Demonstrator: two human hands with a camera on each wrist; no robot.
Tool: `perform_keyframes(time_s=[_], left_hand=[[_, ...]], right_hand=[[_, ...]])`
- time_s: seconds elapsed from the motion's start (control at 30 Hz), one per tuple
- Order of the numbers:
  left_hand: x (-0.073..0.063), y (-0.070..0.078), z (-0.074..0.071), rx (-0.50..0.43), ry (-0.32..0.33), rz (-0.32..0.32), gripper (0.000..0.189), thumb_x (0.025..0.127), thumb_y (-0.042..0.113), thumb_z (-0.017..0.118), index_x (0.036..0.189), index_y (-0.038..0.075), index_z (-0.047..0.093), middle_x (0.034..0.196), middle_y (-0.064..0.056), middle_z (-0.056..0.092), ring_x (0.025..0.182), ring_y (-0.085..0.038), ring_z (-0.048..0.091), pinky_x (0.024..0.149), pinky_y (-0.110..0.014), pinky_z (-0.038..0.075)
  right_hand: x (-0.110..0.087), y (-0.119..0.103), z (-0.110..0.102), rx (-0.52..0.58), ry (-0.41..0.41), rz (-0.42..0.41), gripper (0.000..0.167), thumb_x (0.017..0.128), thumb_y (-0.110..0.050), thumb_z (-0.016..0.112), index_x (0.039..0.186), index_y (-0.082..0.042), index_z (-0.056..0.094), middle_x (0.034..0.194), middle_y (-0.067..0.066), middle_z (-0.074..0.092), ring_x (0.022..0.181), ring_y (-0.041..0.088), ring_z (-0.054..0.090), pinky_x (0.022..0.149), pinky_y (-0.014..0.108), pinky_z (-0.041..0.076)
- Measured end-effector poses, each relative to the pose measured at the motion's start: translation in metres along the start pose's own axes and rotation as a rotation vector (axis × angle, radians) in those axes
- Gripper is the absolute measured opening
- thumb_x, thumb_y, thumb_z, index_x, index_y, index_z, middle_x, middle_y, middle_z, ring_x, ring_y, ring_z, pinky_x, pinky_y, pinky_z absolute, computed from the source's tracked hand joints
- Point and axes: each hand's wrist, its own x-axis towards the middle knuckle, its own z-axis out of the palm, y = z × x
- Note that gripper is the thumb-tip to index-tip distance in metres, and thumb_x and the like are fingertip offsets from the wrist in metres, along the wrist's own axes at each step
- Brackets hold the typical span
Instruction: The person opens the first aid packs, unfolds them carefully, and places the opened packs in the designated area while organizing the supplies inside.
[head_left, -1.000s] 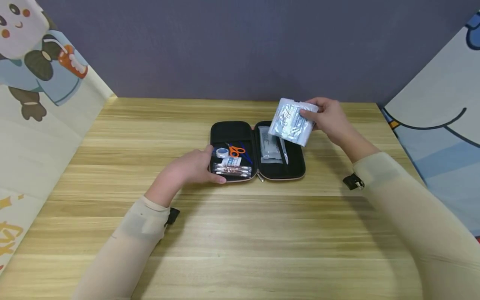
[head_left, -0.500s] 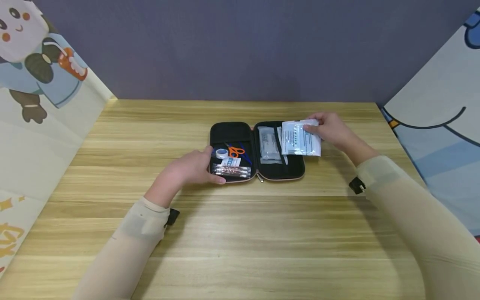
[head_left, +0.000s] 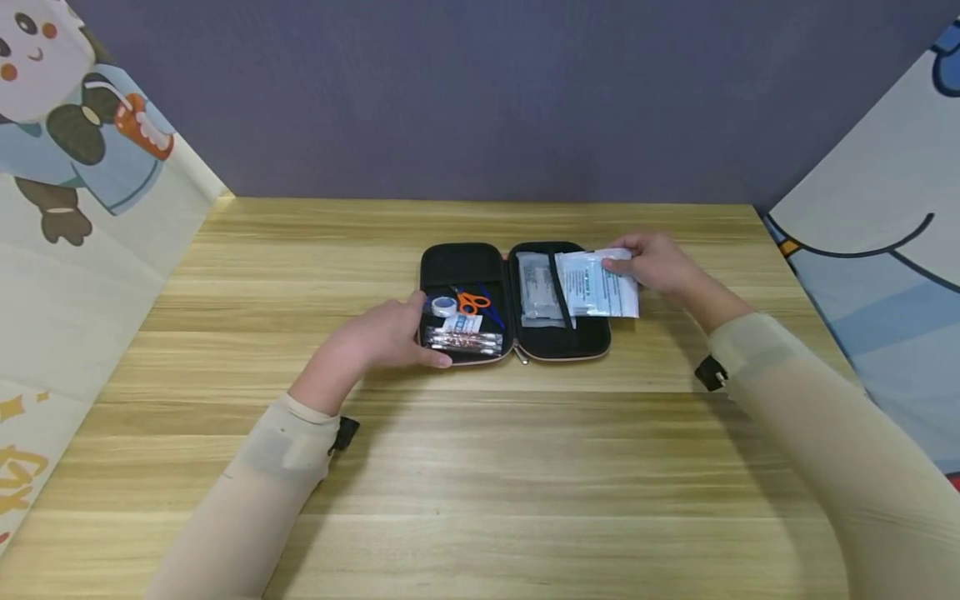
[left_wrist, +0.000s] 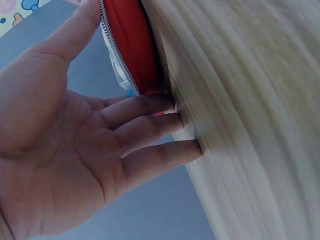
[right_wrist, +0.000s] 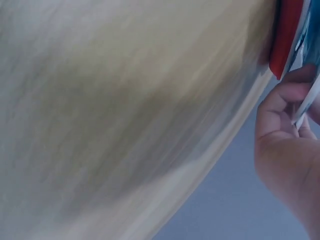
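Observation:
An unzipped case (head_left: 592,344) lies spread flat on the table, black inside and red outside in the wrist views. My left hand (head_left: 386,332) rests against its left edge; in the left wrist view the fingers stretch out fairly straight beside the red shell (left_wrist: 134,47). My right hand (head_left: 651,265) pinches a white printed plastic packet (head_left: 600,285) by its right side. The packet's left edge meets the black elastic strap (head_left: 559,292) of the right half, and its right part sticks out past the case. Under the strap's left side sits a clear-wrapped packet (head_left: 537,287).
Orange-handled scissors (head_left: 471,302), a white tape roll (head_left: 443,307), a blue stick-like item (head_left: 491,310) and shiny wrapped strips (head_left: 463,340) fill the left half. A zipper pull (head_left: 521,355) hangs at the front. Behind the wooden table (head_left: 480,467) rises a dark wall (head_left: 480,100).
My right hand has lowered the white packet from above the case, then shifted it slightly left to the strap. It now covers the white slim tool seen before. The left hand stays put.

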Motion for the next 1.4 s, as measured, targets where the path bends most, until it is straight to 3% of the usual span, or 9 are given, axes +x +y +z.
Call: perform_keyframes(time_s=[0.2, 0.37, 0.53, 0.9, 1.4], left_hand=[[0.0, 0.001, 0.0, 0.011, -0.003, 0.003, 0.12, 0.088, 0.061, 0.082, 0.165, -0.006, 0.019, 0.149, -0.035, 0.056, 0.139, -0.048, 0.057, 0.118, -0.06, 0.046], [-0.001, 0.002, -0.001, 0.017, -0.008, -0.003, 0.119, 0.088, 0.06, 0.082, 0.165, -0.006, 0.019, 0.149, -0.035, 0.056, 0.139, -0.048, 0.058, 0.118, -0.06, 0.047], [-0.001, 0.003, -0.001, 0.02, -0.011, -0.002, 0.12, 0.088, 0.061, 0.081, 0.165, -0.006, 0.019, 0.149, -0.035, 0.056, 0.139, -0.048, 0.058, 0.118, -0.059, 0.047], [0.0, 0.002, -0.001, 0.023, -0.009, 0.009, 0.118, 0.088, 0.06, 0.082, 0.164, -0.006, 0.02, 0.145, -0.035, 0.059, 0.135, -0.047, 0.061, 0.117, -0.059, 0.048], [0.001, 0.007, -0.001, 0.023, -0.013, -0.008, 0.118, 0.087, 0.061, 0.082, 0.164, -0.005, 0.022, 0.146, -0.035, 0.058, 0.136, -0.047, 0.06, 0.116, -0.059, 0.049]], right_hand=[[0.002, -0.006, 0.009, -0.098, -0.03, -0.016, 0.044, 0.107, -0.031, 0.066, 0.141, -0.004, 0.065, 0.12, 0.018, 0.07, 0.086, 0.018, 0.066, 0.073, 0.033, 0.054], [0.005, -0.017, 0.014, -0.179, 0.012, -0.036, 0.048, 0.105, -0.034, 0.068, 0.142, -0.004, 0.065, 0.132, 0.023, 0.067, 0.105, 0.028, 0.061, 0.09, 0.041, 0.05], [0.01, -0.027, 0.022, -0.174, 0.024, -0.04, 0.048, 0.105, -0.033, 0.069, 0.142, -0.002, 0.065, 0.14, 0.024, 0.062, 0.117, 0.034, 0.055, 0.1, 0.051, 0.048], [0.02, -0.041, 0.039, -0.245, 0.055, -0.094, 0.035, 0.104, -0.03, 0.07, 0.127, -0.004, 0.072, 0.125, 0.022, 0.068, 0.105, 0.033, 0.058, 0.093, 0.049, 0.049], [0.028, -0.051, 0.046, -0.259, 0.064, -0.105, 0.036, 0.104, -0.027, 0.07, 0.131, -0.002, 0.069, 0.134, 0.022, 0.068, 0.113, 0.035, 0.061, 0.104, 0.053, 0.052]])
